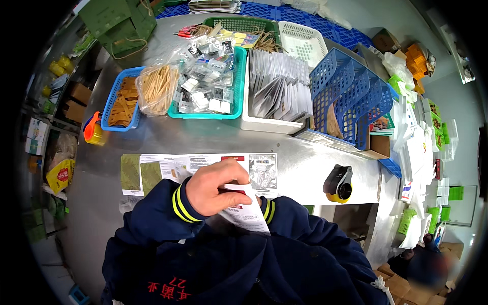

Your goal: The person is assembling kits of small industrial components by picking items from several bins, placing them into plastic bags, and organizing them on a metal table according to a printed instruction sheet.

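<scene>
My left hand (pixel 216 187) is closed on a folded printed leaflet (pixel 246 216), thumb on the near face and fingers over the top edge. The white leaflet, with some red print, is held just in front of my chest. Behind it, my right hand is almost wholly hidden; only its striped cuff (pixel 269 209) and a sliver of skin show, so its grip is unclear. Under and beyond my hands, printed sheets (pixel 198 161) lie on the metal table (pixel 203 137), with a green-patterned sheet (pixel 131 173) at left and a grey-pictured panel (pixel 263 170) at right.
Along the back stand a blue basket (pixel 136 120) of brown strips, a bag of wooden sticks (pixel 157 89), a teal basket (pixel 206 115) of small packets, a white bin (pixel 269 124) of folded papers and a blue divided rack (pixel 340 96). A black-and-yellow dispenser (pixel 339 183) sits right; an orange-and-yellow one (pixel 93 131), left.
</scene>
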`<state>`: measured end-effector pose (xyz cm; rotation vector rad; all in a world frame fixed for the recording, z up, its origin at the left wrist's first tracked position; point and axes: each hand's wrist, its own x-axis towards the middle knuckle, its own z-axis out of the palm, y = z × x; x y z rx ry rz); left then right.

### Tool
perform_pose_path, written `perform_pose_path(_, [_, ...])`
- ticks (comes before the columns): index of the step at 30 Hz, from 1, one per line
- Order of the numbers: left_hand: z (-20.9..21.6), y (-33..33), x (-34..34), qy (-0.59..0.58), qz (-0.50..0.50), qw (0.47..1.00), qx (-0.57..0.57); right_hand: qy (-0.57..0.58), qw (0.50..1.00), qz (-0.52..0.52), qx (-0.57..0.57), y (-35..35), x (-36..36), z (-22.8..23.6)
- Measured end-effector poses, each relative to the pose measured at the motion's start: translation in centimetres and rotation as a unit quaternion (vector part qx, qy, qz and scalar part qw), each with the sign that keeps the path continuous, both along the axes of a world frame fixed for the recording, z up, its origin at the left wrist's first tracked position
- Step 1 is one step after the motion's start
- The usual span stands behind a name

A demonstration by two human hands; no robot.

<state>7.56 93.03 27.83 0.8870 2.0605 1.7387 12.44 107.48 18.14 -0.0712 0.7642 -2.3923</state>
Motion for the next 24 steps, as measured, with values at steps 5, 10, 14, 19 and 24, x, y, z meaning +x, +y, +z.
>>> perform_pose_path(5, [-1.0, -0.3, -0.3, -0.034, 0.057, 0.993, -0.093, 0.146, 0.95, 0.146, 0.235, 5.2, -2.9, 5.2])
perform_pose_path(10, [-1.8, 0.2, -1.4, -0.03, 0.094, 0.995, -0.02, 0.334, 0.82, 0.175, 0.431, 5.7, -3.1, 3.8])
perform_pose_path(14, [-3.2, -0.9, -2.9, -0.129, 0.073, 0.989, -0.028, 0.33, 0.833, 0.142, 0.421, 8.4, -2.7, 1.9])
perform_pose_path(19, [-9.1, -4.4, -4.7, -0.105, -0.066, 0.972, -0.199, 0.285, 0.837, 0.004, 0.467, 11.6, -3.8, 1.8])
perform_pose_path(24, [-9.2, -3.0, -4.3, -0.249, 0.078, 0.963, -0.064, 0.602, 0.529, -0.152, 0.578, 7.4, -3.5, 1.9])
